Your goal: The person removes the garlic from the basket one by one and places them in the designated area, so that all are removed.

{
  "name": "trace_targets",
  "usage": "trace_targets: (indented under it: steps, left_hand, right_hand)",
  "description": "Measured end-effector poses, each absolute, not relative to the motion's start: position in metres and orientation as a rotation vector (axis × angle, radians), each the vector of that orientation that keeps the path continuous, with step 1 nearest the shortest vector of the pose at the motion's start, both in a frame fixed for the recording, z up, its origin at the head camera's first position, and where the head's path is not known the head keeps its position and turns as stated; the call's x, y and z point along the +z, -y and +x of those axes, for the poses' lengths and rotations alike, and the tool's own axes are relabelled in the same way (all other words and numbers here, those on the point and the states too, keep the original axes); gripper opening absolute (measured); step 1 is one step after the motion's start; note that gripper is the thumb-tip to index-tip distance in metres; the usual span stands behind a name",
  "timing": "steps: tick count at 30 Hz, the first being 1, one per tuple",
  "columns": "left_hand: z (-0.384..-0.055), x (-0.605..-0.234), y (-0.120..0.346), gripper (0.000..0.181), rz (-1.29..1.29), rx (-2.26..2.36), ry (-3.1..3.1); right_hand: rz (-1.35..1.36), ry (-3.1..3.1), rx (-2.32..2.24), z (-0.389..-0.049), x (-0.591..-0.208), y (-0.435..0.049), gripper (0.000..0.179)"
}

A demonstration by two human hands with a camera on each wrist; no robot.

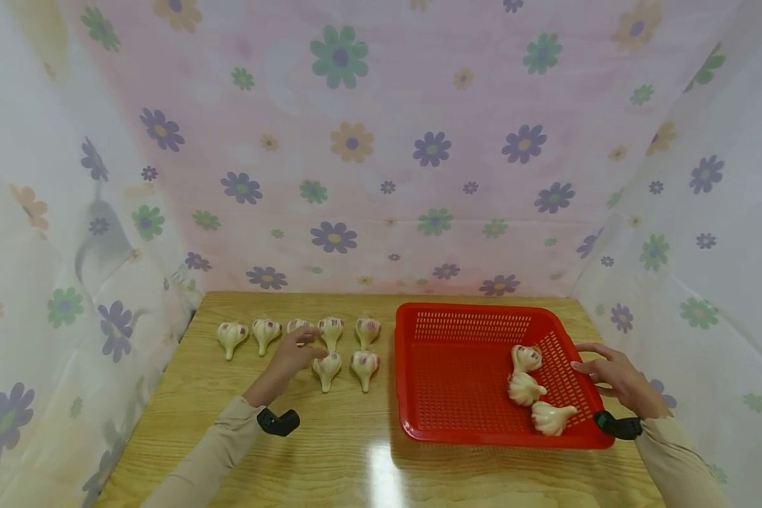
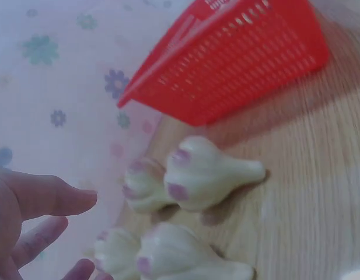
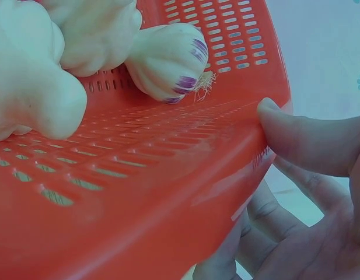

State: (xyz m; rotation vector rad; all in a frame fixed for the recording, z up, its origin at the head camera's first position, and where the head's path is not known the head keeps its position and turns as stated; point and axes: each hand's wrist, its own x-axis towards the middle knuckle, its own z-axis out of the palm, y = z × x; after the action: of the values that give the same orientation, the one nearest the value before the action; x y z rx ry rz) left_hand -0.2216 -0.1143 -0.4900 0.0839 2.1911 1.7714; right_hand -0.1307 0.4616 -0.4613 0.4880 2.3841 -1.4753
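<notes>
My left hand (image 1: 293,353) hovers among the garlic bulbs on the table, fingers spread and slightly bent, holding nothing. Part of a back-row garlic bulb (image 1: 298,324) is hidden behind it; a front-row garlic bulb (image 1: 327,368) lies just right of its fingertips. In the left wrist view, the thumb (image 2: 63,197) points toward white bulbs with purple patches, apart from the nearest garlic bulb (image 2: 197,175). At the right, my right hand (image 1: 619,377) holds the side rim of the red plastic basket (image 1: 403,395), thumb (image 3: 302,137) on the rim and fingers outside the wall. Three garlic bulbs (image 1: 554,418) lie inside, along its right side.
Several more garlic bulbs (image 1: 231,337) form two rows left of the basket on the wooden table (image 1: 330,451). A flowered cloth (image 1: 381,212) stands behind the table and along both sides.
</notes>
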Motion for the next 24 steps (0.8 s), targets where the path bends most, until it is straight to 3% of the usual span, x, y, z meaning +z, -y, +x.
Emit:
trace_targets:
  steps: [24]
  left_hand:
    - [-0.218, -0.435, 0.025, 0.040, 0.341, 1.847, -1.972]
  right_hand:
    - [0.468, -2.377, -1.470, -0.131, -0.461, -0.462, 0.069]
